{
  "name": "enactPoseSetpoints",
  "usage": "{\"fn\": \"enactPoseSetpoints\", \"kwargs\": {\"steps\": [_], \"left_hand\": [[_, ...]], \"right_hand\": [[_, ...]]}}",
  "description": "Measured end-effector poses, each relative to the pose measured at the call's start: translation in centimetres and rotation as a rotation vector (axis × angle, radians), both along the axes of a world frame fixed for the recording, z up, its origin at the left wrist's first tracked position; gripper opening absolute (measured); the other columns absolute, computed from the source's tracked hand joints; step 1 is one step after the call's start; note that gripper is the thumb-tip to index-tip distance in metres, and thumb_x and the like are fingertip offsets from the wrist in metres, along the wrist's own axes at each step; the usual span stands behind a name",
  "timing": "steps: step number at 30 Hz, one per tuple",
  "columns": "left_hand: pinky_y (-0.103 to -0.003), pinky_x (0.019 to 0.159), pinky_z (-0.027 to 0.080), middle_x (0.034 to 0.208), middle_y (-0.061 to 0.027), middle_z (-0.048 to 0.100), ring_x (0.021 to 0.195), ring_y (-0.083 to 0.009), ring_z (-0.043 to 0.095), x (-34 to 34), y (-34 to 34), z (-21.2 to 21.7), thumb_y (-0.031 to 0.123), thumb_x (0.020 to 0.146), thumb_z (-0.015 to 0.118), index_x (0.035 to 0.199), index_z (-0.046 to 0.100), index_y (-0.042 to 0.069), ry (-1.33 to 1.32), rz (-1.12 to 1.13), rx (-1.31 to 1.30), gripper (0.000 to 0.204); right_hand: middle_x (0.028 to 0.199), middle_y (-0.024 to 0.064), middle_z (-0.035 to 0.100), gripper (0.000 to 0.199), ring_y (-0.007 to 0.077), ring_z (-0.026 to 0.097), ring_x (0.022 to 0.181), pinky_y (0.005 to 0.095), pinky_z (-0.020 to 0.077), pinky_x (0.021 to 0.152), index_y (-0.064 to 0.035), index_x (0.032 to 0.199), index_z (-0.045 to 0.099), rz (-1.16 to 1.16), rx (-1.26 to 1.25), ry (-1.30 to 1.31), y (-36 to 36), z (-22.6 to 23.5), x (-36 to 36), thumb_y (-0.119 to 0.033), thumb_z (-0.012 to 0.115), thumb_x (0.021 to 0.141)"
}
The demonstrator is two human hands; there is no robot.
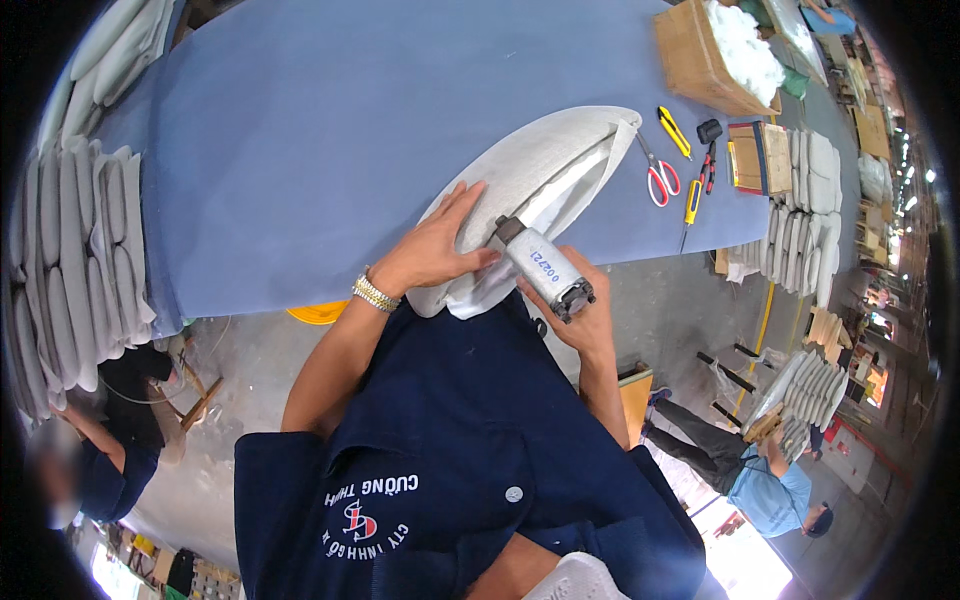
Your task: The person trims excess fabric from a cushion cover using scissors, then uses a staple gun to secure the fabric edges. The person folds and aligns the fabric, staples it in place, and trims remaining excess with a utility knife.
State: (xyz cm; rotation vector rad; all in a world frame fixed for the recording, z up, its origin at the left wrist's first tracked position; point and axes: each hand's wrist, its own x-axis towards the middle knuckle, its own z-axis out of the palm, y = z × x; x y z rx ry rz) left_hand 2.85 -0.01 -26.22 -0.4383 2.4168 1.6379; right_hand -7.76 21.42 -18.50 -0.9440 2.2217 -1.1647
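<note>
Our right hand (585, 310) wraps its fingers around a grey cylindrical tool (543, 267). Our left hand (440, 245) lies flat, fingers spread, on a white cushion cover (530, 170). White stuffing (745, 45) fills the cardboard box (690, 55) on the surface (330, 140).

Bright, even overhead lighting across the blue table (330, 130); soft, short shadows only, as under the left hand (440, 245) and the grey cylindrical tool (545, 268). Blown-out white glare at the lower edge and on the stuffing in the cardboard box (700, 50). Strong fisheye curvature, bending the table's edges toward the rim; black vignette in all corners. Centre sharp; periphery softer, with a blurred patch at lower left and small far-right detail indistinct.
</note>
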Motion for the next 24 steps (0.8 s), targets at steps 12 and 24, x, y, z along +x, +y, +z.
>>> {"fn": "enactPoseSetpoints", "kwargs": {"steps": [12, 24], "left_hand": [[-0.049, 0.113, 0.045, 0.162, -0.0304, 0.031, 0.146, -0.0466, 0.038, -0.3, 2.8, 2.1, 0.022, 0.084, 0.078, 0.163, 0.017, 0.005, -0.157, 0.044, -0.302, 0.101], [-0.061, 0.109, 0.045, 0.163, -0.0266, 0.033, 0.148, -0.0460, 0.037, 0.5, 3.7, 0.6, 0.012, 0.080, 0.079, 0.160, 0.023, 0.001, -0.077, 0.128, -0.275, 0.098]], "right_hand": [[0.098, 0.0140, 0.072, 0.037, 0.0288, 0.072, 0.086, 0.0336, 0.0543, 0.077, 0.0007, 0.110, 0.070, 0.025, -0.004, -0.066, 1.6, -2.3, 0.9, -0.012, 0.086, 0.080], [0.106, 0.0220, 0.070, 0.050, 0.0397, 0.070, 0.099, 0.0392, 0.0542, 0.087, 0.0020, 0.118, 0.066, 0.049, 0.080, -0.193, 1.2, -2.1, 0.6, -0.008, 0.078, 0.070]]}}
